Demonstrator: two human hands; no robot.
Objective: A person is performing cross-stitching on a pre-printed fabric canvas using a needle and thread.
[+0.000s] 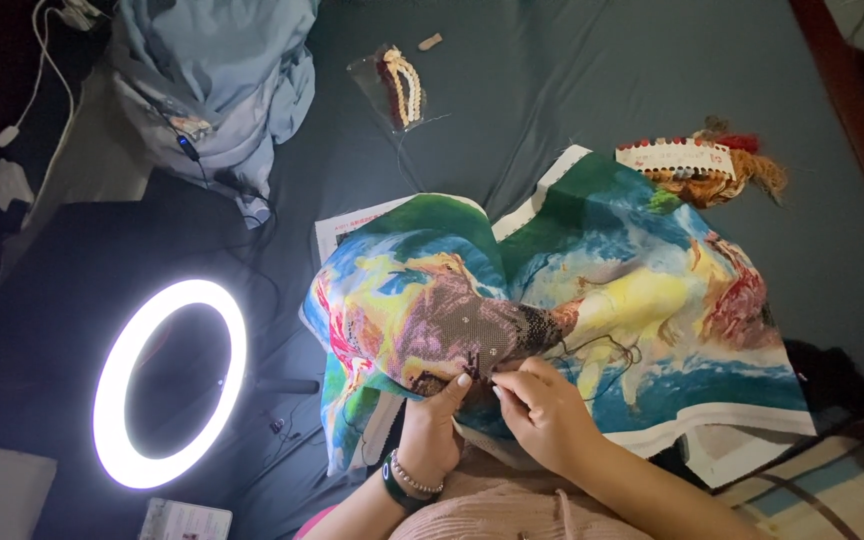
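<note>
Both hands (pixel 432 425) (pixel 542 405) pinch embroidery canvas (pixel 592 300); clear bag (pixel 392 88) holds braided thread (pixel 407 85).

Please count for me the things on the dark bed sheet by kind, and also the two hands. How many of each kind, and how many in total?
Hands: 2, left hand, right hand
Embroidery canvas: 1
Ring light: 1
Thread organiser card: 1
Clear bag of threads: 1
Heap of blue cloth: 1
Total: 7
</note>
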